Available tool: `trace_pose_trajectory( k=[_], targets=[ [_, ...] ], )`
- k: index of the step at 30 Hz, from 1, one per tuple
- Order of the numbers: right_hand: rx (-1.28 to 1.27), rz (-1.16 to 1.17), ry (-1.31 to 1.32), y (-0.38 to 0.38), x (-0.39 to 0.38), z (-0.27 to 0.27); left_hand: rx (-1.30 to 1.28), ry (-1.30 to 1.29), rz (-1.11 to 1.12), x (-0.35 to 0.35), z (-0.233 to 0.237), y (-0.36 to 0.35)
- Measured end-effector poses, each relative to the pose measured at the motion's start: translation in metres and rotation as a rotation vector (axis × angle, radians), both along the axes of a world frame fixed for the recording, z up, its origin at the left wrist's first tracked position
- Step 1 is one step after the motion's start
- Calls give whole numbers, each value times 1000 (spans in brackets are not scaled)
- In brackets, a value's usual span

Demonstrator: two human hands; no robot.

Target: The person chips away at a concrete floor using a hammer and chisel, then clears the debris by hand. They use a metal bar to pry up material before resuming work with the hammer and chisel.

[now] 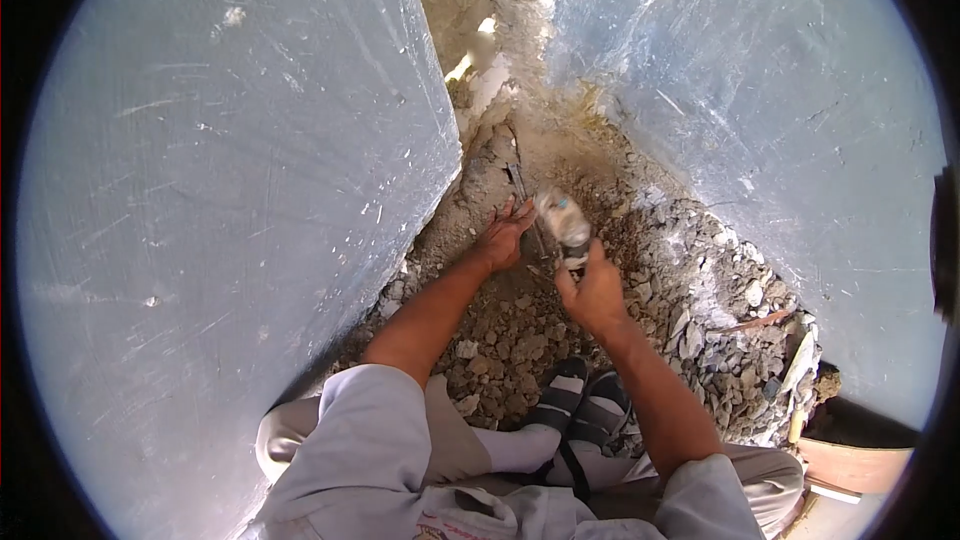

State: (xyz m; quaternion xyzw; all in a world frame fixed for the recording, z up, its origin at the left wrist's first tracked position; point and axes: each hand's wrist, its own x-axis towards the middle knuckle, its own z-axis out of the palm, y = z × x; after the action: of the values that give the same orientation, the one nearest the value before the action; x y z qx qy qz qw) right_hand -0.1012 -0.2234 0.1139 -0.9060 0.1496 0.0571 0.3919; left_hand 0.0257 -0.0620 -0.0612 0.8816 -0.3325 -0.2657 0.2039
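Note:
My right hand is closed around the dark end of a dusty, pale, rounded tool, with a small teal spot on it. Motion blurs the tool, so I cannot tell its kind. Its pale end points up and left, toward my other hand. My left hand reaches down to the dirt with its fingers stretched out and apart. Right beside those fingers, a thin metal rod runs through the dug ground, close to the tool.
Large grey slabs rise on the left and on the right, narrowing toward the back. Broken rubble covers the ground between them. My sandalled feet are close below my hands. A brownish container stands at lower right.

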Motion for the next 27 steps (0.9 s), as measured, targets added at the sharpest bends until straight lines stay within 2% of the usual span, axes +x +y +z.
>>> trace_pose_trajectory(
  k=[1,4,5,7,9,12,13,16,18,21,24,25,27],
  targets=[
    [-132,78,177,-5,-1,-10,-19,-14,2,-1,-3,0],
    [-100,106,192,-17,23,-30,-53,-40,-1,5,1,2],
    [-29,99,100,-22,25,-32,-45,-8,10,-1,0,3],
    [44,24,9,-13,29,11,-28,27,22,-5,5,2],
    [117,-58,-89,-4,25,28,12,35,-2,-2,13,0],
    [10,-16,-3,-5,5,-15,57,25,-29,-1,-1,2],
    [-140,106,194,-7,3,-23,36,14,-8,-3,4,0],
    [-47,226,417,-15,26,-16,55,-10,4,-3,11,-3],
    [-33,136,205,-7,18,3,169,7,-23,-4,4,-5],
    [77,-18,-10,5,8,28,-30,-11,4,-7,14,3],
    [-155,143,206,-9,-6,-33,14,-32,-1,-6,-6,0],
    [-130,281,355,-23,-2,-71,19,-8,11,-15,0,-4],
    [-114,243,310,-25,19,-28,37,13,41,-10,14,-3]
  ],
)
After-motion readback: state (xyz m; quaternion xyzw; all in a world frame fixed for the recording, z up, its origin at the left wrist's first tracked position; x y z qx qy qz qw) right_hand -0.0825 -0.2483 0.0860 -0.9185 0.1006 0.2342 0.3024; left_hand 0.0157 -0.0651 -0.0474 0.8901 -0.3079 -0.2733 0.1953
